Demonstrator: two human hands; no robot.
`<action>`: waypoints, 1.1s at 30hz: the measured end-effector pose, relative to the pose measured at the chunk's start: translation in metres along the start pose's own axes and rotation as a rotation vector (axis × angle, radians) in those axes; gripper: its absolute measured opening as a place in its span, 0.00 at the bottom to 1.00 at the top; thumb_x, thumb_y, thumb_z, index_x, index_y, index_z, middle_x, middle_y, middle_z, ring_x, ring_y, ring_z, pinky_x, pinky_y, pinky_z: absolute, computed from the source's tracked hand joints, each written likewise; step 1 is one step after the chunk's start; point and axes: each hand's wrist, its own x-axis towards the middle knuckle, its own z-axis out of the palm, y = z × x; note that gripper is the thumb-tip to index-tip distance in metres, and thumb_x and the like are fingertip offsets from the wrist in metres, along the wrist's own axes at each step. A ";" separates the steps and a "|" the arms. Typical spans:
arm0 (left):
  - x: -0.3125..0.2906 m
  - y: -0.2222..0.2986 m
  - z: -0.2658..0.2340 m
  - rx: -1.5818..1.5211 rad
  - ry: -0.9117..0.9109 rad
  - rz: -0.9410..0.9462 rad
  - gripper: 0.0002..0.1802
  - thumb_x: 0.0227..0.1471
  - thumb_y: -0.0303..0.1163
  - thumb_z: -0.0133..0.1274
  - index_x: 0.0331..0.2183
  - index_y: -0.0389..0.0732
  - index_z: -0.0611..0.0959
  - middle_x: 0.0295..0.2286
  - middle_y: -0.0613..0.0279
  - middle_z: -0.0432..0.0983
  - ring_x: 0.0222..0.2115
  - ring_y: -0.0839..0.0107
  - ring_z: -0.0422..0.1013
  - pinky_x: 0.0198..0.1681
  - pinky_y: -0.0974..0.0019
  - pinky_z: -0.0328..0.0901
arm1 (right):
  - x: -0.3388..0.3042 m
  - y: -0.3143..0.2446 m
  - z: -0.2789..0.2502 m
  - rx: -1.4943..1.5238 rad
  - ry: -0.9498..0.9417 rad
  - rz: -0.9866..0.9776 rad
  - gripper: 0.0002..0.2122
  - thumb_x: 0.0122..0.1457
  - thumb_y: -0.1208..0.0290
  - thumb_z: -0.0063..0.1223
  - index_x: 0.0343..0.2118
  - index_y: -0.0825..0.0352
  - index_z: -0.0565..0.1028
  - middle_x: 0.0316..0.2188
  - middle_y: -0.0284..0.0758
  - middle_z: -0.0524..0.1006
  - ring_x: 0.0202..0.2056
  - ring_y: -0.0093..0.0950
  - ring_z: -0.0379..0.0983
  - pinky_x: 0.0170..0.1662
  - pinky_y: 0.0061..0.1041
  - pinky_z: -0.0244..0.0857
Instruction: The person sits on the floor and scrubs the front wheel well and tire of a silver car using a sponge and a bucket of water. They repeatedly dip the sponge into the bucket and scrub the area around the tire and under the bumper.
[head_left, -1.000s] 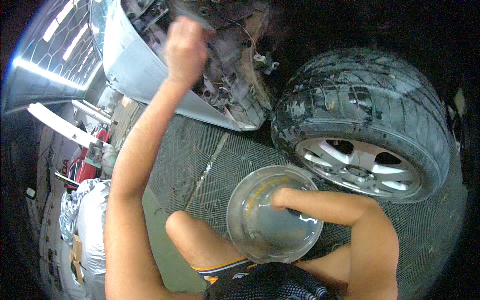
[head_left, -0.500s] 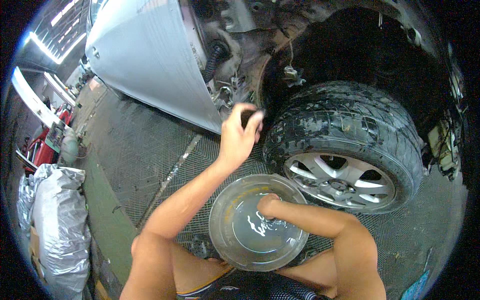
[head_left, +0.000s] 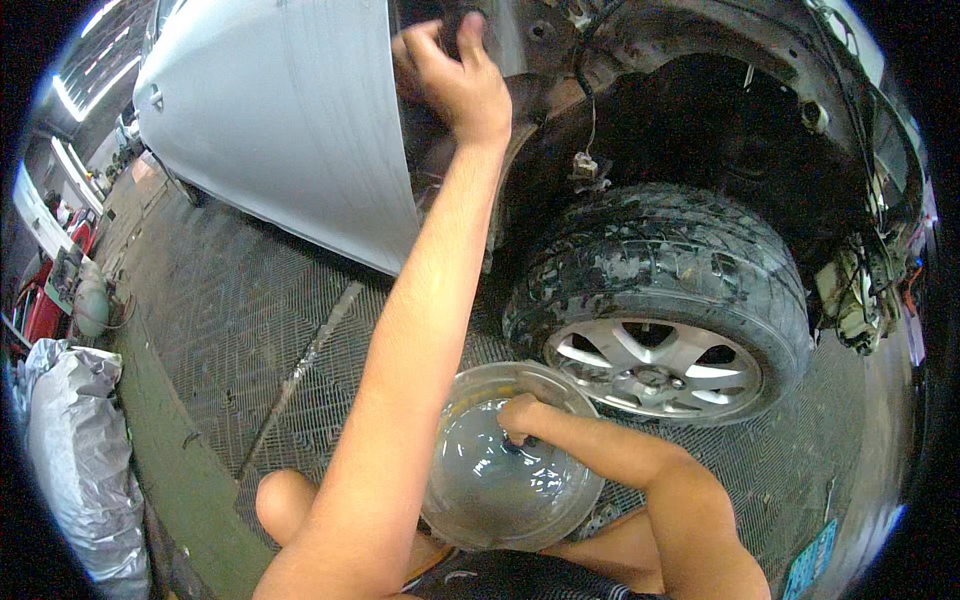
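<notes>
My left hand is raised beside the front edge of the pale grey car door, in front of the exposed car body. Its fingers curl with the thumb up, around something dark that I cannot make out. Below, my right hand dips into a clear round basin of cloudy water, fingers bent downward and closed. A dark patch shows under those fingertips, too unclear to name. The basin sits between my legs, close to the front wheel.
A worn tyre on a silver alloy rim stands just beyond the basin, beneath an open wheel arch with hanging wires. A connector dangles there. Silver sheeting covers something at the left. A blue item lies lower right.
My left hand has risen from beside the tyre to the door's front edge, with the arm stretched out. My right hand stays in the basin. The view has shifted slightly.
</notes>
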 end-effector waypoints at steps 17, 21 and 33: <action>0.014 0.008 0.007 0.041 -0.131 0.274 0.23 0.55 0.43 0.66 0.35 0.37 0.72 0.38 0.53 0.71 0.44 0.52 0.65 0.54 0.50 0.54 | -0.005 -0.010 -0.006 -0.057 0.018 -0.116 0.18 0.46 0.64 0.70 0.43 0.58 0.85 0.46 0.35 0.84 0.47 0.40 0.80 0.41 0.51 0.76; -0.012 -0.007 -0.014 0.166 -0.177 0.464 0.23 0.53 0.41 0.67 0.33 0.37 0.71 0.39 0.51 0.70 0.46 0.52 0.64 0.53 0.51 0.55 | -0.009 0.000 -0.011 -0.052 0.048 -0.123 0.17 0.45 0.65 0.66 0.41 0.60 0.86 0.43 0.37 0.84 0.45 0.39 0.81 0.41 0.47 0.76; 0.010 -0.012 0.005 0.122 -0.014 -0.012 0.34 0.59 0.49 0.61 0.46 0.28 0.68 0.45 0.38 0.62 0.49 0.48 0.59 0.60 0.47 0.52 | -0.014 -0.021 -0.019 -0.044 0.052 -0.156 0.18 0.44 0.66 0.69 0.42 0.58 0.86 0.42 0.37 0.85 0.45 0.39 0.81 0.45 0.51 0.75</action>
